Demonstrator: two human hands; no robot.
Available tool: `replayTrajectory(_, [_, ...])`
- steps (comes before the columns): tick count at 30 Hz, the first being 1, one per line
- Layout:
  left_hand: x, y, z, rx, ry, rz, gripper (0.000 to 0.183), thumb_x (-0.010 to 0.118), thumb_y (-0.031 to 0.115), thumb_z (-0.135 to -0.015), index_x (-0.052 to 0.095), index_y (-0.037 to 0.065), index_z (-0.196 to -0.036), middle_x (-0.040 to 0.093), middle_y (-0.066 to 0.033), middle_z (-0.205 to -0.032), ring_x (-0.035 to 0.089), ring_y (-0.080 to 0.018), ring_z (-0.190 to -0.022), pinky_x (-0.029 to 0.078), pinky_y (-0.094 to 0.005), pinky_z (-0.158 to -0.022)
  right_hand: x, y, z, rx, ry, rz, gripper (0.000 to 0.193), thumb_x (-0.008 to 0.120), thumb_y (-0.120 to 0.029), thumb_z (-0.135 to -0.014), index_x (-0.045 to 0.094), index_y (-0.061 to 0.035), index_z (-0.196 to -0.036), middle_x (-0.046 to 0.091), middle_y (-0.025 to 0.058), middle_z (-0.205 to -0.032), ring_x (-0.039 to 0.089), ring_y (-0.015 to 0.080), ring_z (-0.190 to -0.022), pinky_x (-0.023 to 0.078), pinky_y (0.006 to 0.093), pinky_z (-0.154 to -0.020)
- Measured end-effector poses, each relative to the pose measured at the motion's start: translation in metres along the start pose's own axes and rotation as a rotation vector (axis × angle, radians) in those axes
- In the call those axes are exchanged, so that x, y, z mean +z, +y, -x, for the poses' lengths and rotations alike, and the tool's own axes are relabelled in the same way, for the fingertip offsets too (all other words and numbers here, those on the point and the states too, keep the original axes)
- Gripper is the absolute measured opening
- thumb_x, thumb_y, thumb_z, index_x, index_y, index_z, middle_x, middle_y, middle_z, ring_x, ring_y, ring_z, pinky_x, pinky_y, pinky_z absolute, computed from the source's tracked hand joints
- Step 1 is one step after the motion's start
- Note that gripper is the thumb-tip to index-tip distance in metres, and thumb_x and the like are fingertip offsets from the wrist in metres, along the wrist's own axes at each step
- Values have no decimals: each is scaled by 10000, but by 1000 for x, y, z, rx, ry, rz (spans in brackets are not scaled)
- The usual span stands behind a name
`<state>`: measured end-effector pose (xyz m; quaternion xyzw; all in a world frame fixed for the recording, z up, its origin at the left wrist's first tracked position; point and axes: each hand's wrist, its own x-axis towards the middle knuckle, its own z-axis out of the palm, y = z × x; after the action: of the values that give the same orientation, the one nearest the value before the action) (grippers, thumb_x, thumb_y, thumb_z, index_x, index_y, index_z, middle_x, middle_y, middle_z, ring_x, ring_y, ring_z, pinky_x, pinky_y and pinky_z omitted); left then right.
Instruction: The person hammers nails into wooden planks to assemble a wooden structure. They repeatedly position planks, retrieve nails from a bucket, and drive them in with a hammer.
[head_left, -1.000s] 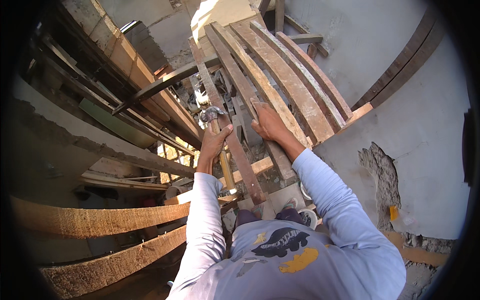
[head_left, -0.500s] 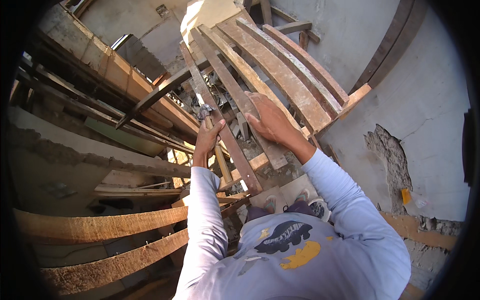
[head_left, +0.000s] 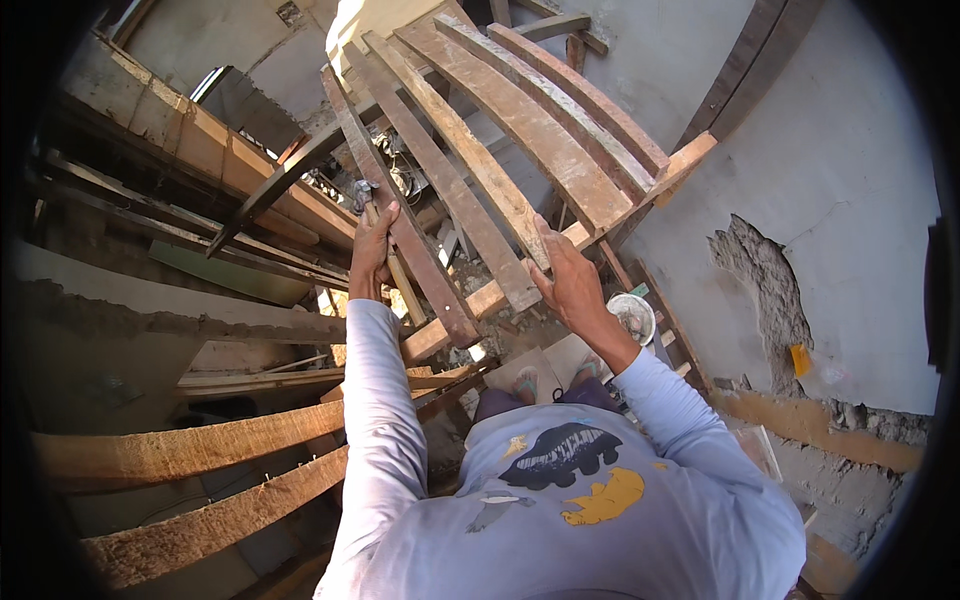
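My left hand (head_left: 371, 250) is closed around the wooden handle of a hammer (head_left: 405, 290). Its grey metal head (head_left: 364, 195) shows above my fingers. That hand rests against the edge of the leftmost dark board (head_left: 415, 250). My right hand (head_left: 578, 285) grips the near end of a lighter wooden board (head_left: 480, 160), fingers along its side and thumb below. Its thumb lies close to the end of the brown board (head_left: 455, 200) on the left. These boards lie side by side over a wooden crosspiece (head_left: 430, 342).
Wider boards (head_left: 530, 130) lie to the right on the same support. A white bucket (head_left: 632, 318) stands below my right forearm. Rough beams (head_left: 200, 445) and stacked timber fill the left side. A grey wall (head_left: 850, 250) with broken plaster rises at right. Rubble lies beneath the boards.
My right hand has moved off the brown board toward the near end of the lighter one. The view has shifted, and the white bucket shows more fully. My left hand still holds the hammer.
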<state>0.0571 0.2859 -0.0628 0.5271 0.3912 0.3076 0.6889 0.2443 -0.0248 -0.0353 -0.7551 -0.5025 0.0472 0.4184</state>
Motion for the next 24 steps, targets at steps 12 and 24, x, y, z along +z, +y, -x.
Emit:
replayTrajectory(12, [7, 3, 3, -13, 67, -38, 416, 818, 417, -907, 650, 114, -1135, 587, 69, -803, 509, -53, -615, 429, -227, -550, 0, 10, -3, -37, 114, 10, 671, 690, -110, -951, 419, -32, -1560, 620, 238, -1293, 656, 436, -1110, 555, 468, -918])
replayTrajectory(24, [6, -2, 12, -13, 160, -89, 388, 758, 470, -956, 653, 129, -1109, 604, 64, -805, 559, -52, -621, 484, -235, -548, -5, 3, 0, -15, 93, 7, 674, 687, -123, -955, 409, -11, -1558, 591, 266, -1313, 634, 458, -1134, 543, 485, -923])
